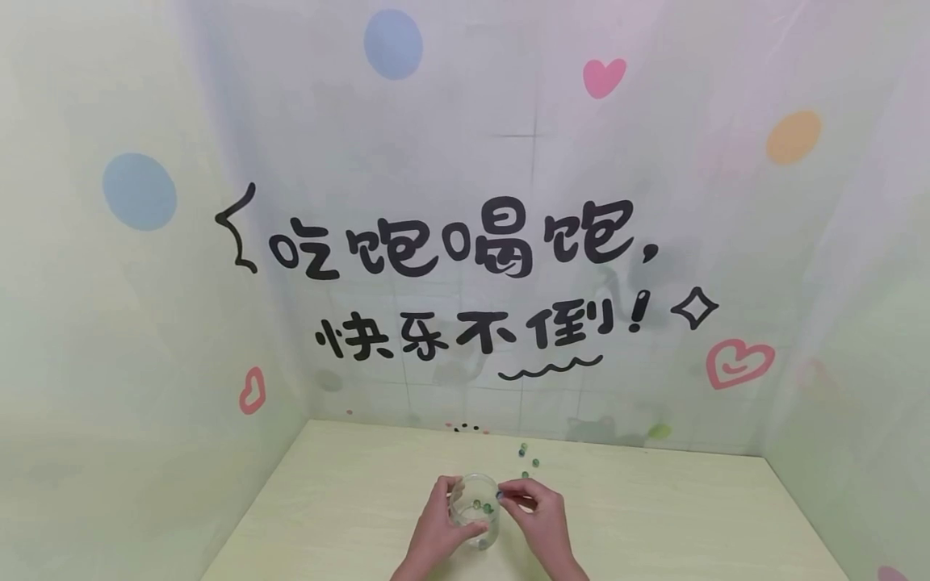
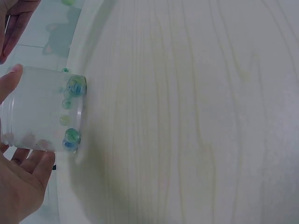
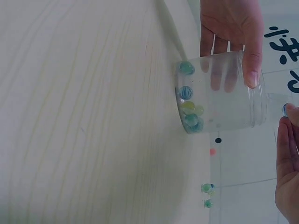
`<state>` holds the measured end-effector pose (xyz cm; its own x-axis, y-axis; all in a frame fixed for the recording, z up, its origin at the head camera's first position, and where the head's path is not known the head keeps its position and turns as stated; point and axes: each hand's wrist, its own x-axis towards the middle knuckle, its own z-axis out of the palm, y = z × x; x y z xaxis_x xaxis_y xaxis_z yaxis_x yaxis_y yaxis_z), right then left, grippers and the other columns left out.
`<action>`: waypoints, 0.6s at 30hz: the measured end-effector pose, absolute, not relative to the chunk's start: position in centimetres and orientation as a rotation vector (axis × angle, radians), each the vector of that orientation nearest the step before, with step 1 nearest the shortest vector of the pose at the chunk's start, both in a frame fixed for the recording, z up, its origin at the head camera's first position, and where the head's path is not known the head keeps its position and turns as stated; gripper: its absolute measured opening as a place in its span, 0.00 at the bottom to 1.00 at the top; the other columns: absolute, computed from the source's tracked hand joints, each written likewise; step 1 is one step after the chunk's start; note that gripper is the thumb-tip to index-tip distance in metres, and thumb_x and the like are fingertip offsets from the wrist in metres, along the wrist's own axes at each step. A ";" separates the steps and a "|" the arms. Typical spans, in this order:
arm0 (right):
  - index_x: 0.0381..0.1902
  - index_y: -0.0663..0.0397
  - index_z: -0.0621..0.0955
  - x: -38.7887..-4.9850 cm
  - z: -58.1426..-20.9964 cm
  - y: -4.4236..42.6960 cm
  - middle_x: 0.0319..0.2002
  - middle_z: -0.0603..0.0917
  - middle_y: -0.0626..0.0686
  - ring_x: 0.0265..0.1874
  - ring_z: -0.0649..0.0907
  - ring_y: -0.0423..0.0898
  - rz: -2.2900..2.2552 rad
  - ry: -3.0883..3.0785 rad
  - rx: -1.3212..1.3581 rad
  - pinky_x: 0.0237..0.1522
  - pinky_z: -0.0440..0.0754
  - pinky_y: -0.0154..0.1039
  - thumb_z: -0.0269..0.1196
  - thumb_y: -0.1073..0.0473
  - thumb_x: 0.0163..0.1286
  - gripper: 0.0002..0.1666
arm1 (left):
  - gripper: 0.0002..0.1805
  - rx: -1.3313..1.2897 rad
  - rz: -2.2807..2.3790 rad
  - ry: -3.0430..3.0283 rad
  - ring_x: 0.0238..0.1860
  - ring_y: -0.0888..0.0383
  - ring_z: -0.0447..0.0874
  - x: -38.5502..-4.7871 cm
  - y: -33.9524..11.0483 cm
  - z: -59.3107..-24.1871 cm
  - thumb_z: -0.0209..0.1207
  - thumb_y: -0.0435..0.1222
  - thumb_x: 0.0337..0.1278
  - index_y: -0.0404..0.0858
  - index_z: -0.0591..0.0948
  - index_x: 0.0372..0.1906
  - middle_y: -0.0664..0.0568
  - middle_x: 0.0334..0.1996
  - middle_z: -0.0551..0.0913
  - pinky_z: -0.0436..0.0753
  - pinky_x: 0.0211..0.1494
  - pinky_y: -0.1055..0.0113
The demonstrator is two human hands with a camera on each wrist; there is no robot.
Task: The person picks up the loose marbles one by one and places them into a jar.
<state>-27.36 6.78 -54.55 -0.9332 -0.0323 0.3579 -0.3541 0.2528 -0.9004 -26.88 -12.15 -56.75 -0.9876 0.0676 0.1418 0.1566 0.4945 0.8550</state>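
Observation:
A clear plastic jar (image 1: 475, 528) stands on the table with several green, blue and yellowish marbles (image 3: 189, 107) at its bottom. My left hand (image 1: 438, 528) grips the jar from its left side, thumb across the near wall and fingers round the back, as the right wrist view (image 3: 233, 32) also shows. At the jar's open rim, on the right, my right hand (image 1: 539, 516) pinches a blue marble (image 3: 285, 109) between thumb and fingertips. In the left wrist view the jar (image 2: 37, 107) hides part of the left fingers, and the pinched marble is barely seen.
Several loose marbles (image 1: 535, 463) lie on the pale wood-grain table (image 1: 349, 484) behind the jar, toward the right. A printed curtain (image 1: 465, 161) with black lettering hangs behind the table's back edge and along both sides.

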 end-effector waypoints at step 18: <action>0.38 0.56 0.87 -27.6 -54.3 6.0 0.38 0.90 0.57 0.35 0.89 0.41 1.762 -2.239 0.383 0.43 0.88 0.30 0.72 0.67 0.58 0.09 | 0.42 -0.220 -1.503 -2.624 0.61 0.38 0.76 -27.0 -12.1 -57.0 0.77 0.45 0.43 0.34 0.67 0.60 0.37 0.61 0.75 0.82 0.58 0.43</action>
<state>-27.58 5.97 -54.29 -0.9297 -0.0426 0.3658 -0.3656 0.2271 -0.9027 -26.97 -12.14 -57.03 -0.9835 0.0713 0.1661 0.1793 0.4996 0.8475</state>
